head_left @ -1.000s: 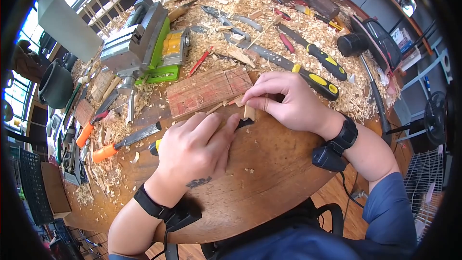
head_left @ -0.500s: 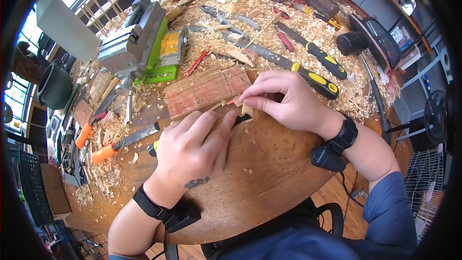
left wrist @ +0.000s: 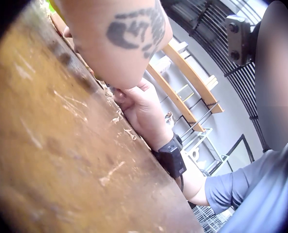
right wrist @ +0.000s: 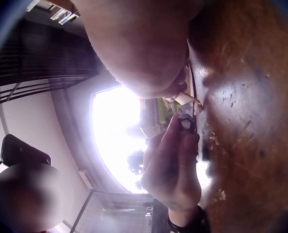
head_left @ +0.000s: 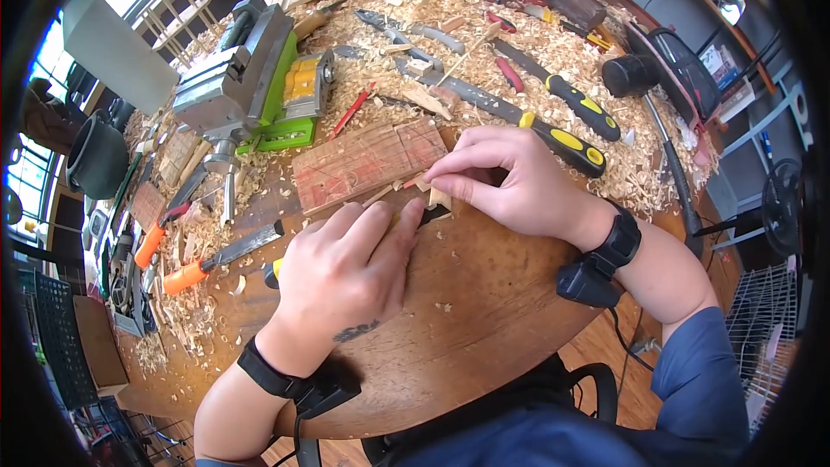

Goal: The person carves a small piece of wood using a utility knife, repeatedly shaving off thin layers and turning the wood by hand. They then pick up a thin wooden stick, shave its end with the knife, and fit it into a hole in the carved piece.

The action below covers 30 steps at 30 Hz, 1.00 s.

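My left hand point(head_left: 346, 266) grips a yellow-and-black tool point(head_left: 273, 273), whose handle end shows left of the palm; its dark tip point(head_left: 432, 214) lies low over the table point(head_left: 484, 311). My right hand point(head_left: 523, 183) pinches a small pale wood piece point(head_left: 440, 197) between thumb and fingers, just beside that tip. The left thumb is close to the piece; whether it touches cannot be told. Seen in the right wrist view, the tip point(right wrist: 186, 122) sticks out of the left hand point(right wrist: 170, 167) near the wood piece point(right wrist: 184, 99). Behind both hands lies a reddish marked board point(head_left: 367, 164).
A metal vise point(head_left: 216, 91) with a green base stands back left. Orange-handled chisels point(head_left: 184, 278) lie at the left. Wood shavings point(head_left: 389, 52) spread over the back, among yellow-and-black files point(head_left: 566, 143), pliers point(head_left: 393, 33), a red pencil point(head_left: 350, 112) and a black mallet point(head_left: 629, 76).
The wood piece and the tool tip have shifted slightly left. Both hands keep their grips, and the whole head view has drifted a little.
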Motion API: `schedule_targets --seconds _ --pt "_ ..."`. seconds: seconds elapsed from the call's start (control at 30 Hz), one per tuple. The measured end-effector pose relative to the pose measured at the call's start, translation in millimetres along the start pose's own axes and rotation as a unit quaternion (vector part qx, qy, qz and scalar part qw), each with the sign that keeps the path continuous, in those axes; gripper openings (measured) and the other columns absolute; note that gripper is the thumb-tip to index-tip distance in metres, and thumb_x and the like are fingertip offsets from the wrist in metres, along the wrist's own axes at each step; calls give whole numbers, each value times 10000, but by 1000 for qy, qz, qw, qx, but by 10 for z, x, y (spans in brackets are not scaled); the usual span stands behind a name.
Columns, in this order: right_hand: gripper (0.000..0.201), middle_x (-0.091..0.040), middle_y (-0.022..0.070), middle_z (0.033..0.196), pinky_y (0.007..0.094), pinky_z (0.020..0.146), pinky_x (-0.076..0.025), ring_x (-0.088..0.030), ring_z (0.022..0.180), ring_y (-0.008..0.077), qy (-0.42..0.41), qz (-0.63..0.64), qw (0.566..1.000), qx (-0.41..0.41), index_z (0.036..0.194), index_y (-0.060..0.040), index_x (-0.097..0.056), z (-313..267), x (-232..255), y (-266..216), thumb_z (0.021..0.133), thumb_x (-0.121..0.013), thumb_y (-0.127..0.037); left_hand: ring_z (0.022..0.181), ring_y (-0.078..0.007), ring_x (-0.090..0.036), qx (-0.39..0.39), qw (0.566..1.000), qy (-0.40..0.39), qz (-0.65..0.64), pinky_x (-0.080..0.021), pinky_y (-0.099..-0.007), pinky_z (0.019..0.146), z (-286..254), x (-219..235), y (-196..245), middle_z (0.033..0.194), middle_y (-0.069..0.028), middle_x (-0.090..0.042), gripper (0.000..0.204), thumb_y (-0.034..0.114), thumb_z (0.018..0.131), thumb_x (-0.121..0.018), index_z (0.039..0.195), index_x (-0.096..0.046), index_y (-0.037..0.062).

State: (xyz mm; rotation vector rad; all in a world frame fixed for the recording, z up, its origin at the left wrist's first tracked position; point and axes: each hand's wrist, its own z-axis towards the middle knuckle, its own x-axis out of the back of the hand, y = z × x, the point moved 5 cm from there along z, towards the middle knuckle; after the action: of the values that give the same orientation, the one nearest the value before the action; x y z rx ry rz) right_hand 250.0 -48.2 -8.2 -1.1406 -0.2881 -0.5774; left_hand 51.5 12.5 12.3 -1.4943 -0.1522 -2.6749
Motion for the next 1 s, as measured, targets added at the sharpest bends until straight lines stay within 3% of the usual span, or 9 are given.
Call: schedule_targets --seconds 0.23,0.33,0.5,1.0 --pt "110 -730 55 870 294 679 -499 -650 761 142 -9 4 1000 -25 1059 -39 -847 -9 -10 -21 955 -835 -73 712 -227 -662 -14 999 -28 17 -555 -355 588 -6 -6 72 929 -61 -669 471 56 762 -822 1233 -801 49" --pt "120 -730 50 871 290 661 -492 -642 743 139 4 1 1000 2 1065 -36 -847 -16 -27 -4 949 -839 -67 714 -223 -666 -9 1000 -25 12 -550 -357 585 -25 9 49 935 -59 -679 463 55 750 -827 1212 -807 51" --pt "148 -740 49 888 291 679 -520 -669 765 144 -1 12 1000 4 1093 -49 -854 -15 -26 10 947 -832 -43 745 -244 -692 -17 999 44 3 -555 -357 604 -15 52 19 951 -84 -697 456 36 749 -828 1204 -812 36" --pt "169 -745 50 900 292 692 -535 -686 788 152 3 7 999 43 1108 -55 -859 -12 -52 2 943 -832 -28 744 -247 -691 12 1000 18 -16 -563 -365 623 12 6 24 953 -74 -696 451 41 776 -817 1227 -804 44"
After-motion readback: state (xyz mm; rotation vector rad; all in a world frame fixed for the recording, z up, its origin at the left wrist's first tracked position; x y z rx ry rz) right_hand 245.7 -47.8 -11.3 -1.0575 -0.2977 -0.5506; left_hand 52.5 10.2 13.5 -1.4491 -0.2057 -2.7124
